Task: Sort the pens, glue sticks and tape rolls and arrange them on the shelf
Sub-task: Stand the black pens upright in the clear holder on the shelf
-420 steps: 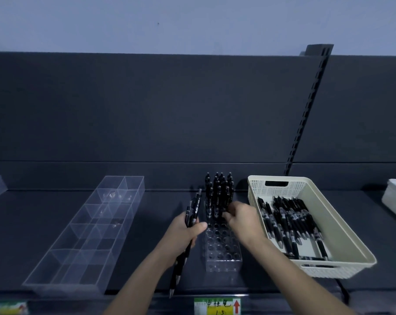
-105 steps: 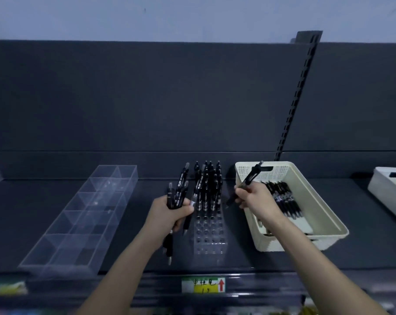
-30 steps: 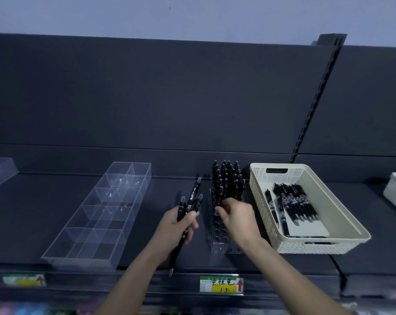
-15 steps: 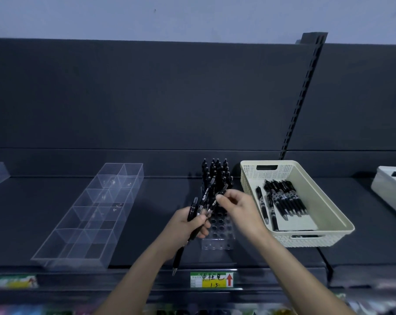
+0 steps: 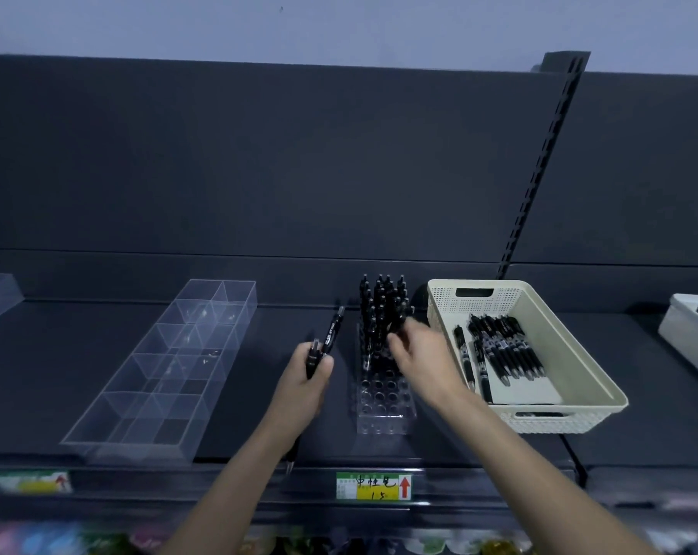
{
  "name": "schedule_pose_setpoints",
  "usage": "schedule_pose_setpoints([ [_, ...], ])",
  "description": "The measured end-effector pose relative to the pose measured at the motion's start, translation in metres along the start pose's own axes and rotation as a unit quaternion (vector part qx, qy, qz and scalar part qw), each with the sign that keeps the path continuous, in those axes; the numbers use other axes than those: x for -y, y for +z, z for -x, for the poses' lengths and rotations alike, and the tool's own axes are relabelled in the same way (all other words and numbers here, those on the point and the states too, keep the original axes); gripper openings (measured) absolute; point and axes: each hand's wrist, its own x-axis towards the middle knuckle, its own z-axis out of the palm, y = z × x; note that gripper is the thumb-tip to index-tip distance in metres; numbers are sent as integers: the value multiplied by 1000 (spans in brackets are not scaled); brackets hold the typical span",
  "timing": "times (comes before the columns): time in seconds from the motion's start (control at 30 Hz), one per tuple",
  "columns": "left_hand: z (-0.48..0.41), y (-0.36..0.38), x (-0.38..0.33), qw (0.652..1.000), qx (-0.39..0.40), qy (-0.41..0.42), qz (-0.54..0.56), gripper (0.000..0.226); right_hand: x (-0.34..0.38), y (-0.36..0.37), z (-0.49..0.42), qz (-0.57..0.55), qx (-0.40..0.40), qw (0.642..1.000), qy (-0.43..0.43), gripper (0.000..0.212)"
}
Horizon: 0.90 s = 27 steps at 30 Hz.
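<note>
Left hand (image 5: 305, 384): fingers and thumb clenched around a small bundle of black pens (image 5: 330, 334); the clicker ends rose above the thumb, one pen standing taller than the others and bearing white print; a tip showed below the wrist, over the front edge of the shelf (image 5: 39, 374).

Right hand (image 5: 421, 356): fingers (image 5: 399, 338) curled in among the standing pens (image 5: 383, 302); the fingertips were blurred by motion, so whether they pinched a pen could not be told; the forearm crossed the near left corner of the cream basket (image 5: 579, 354).

Clear pen holder (image 5: 383, 412): an upright block with rows of round holes, set between the two hands; the standing pens filled its rear rows, clickers up; the front rows showed open holes.

The cream basket stood just right of the holder, perforated walls, a handle slot in the far end; loose black pens (image 5: 503, 350) lay side by side on its floor, with two more lying apart nearer the left wall.

Clear divided tray (image 5: 167, 370): left of the left hand, well apart, running obliquely toward the back panel (image 5: 259, 162).

Price label (image 5: 373, 485): green and yellow with a red arrow, on the shelf's front rail below the holder; a white container (image 5: 687, 330) sat at the right edge.
</note>
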Motion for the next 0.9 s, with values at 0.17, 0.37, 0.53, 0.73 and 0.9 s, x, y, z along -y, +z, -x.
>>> schedule_pose_setpoints([
  [0.17, 2, 0, 0, 999, 14, -20, 27, 6, -1, 22, 1, 50, 39, 998, 17, 16],
  [0.37, 4, 1, 0, 1000, 14, -7, 3, 13, 1, 28, -1, 33, 15, 997, 68, 15],
  [0.53, 3, 2, 1, 999, 15, 20, -39, 12, 0, 29, 1, 11, 17, 996, 88, 18],
  [0.73, 3, 10, -2, 998, 32, 28, -35, 8, -4, 24, 10, -27, -15, 995, 96, 25],
  [0.9, 4, 23, -5, 996, 64, 35, -42, 9, 8, 11, 28, -212, -33, 973, 83, 6],
])
